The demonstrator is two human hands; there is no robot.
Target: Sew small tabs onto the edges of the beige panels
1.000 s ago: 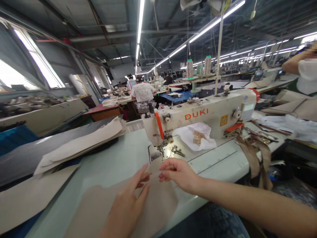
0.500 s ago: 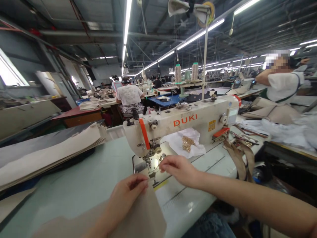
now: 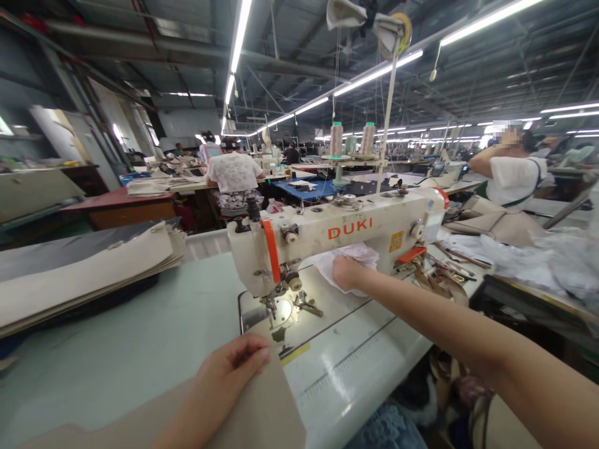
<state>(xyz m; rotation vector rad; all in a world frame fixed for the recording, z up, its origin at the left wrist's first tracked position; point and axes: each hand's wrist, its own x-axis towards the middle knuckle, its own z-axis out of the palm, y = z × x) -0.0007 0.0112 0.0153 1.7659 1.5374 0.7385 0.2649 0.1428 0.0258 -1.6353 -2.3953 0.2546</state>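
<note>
Left hand [image 3: 229, 371]: thumb and fingers together on upper edge of beige panel [image 3: 269, 405]; panel spreads below grip. Right hand [image 3: 347, 273] at white wrapper [image 3: 324, 264], fingers hidden, can't tell grip. Sewing machine [image 3: 344, 218] arm overhangs wrapper; stacked sheets [image 3: 98, 268] far left.

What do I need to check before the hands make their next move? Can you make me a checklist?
1. Left hand gripping the beige piece: ok, it pinches the edge.
2. Right hand away from the round metal plate: ok, it is over at the white wrapping.
3. Beige piece reaching the plate: not ok, its edge stops short.
4. Right hand holding something: cannot tell, its fingertips are hidden.
5. Light on the plate: ok, it shines brightly.
</note>
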